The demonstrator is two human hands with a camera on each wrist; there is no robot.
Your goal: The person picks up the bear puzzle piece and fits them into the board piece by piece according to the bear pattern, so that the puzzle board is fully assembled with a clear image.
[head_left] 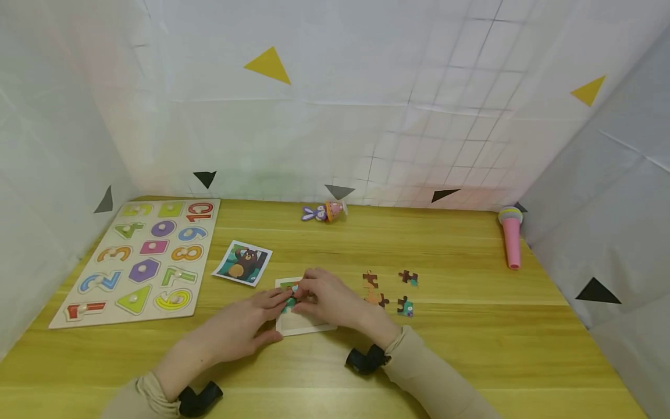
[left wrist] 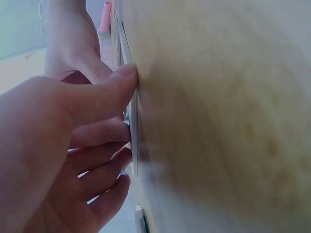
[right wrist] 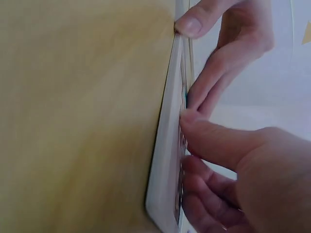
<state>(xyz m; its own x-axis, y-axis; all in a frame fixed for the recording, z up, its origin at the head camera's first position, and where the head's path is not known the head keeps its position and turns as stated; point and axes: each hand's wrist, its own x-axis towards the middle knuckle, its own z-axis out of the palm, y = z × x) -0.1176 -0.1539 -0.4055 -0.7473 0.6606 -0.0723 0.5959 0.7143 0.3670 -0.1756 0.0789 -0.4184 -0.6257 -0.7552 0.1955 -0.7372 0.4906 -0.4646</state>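
A small white-rimmed puzzle tray (head_left: 306, 331) lies at the middle of the table, with a few coloured puzzle pieces (head_left: 288, 305) in its left part. My left hand (head_left: 248, 326) reaches in from the left, fingers extended over the pieces. Its thumb (left wrist: 124, 77) touches the tray's edge. From the right, my right hand (head_left: 330, 299) bends over the tray, its thumb and index finger pinching a puzzle piece that they mostly cover. In the right wrist view, the right thumb (right wrist: 204, 131) is down inside the tray rim (right wrist: 163, 174), close to the left fingers.
Several loose puzzle pieces (head_left: 405, 306) lie right of the tray. A bear picture card (head_left: 243, 263) is behind it on the left, near a wooden number board (head_left: 152, 262). At the back lie a purple rabbit toy (head_left: 321, 212) and, far right, a pink toy microphone (head_left: 512, 238).
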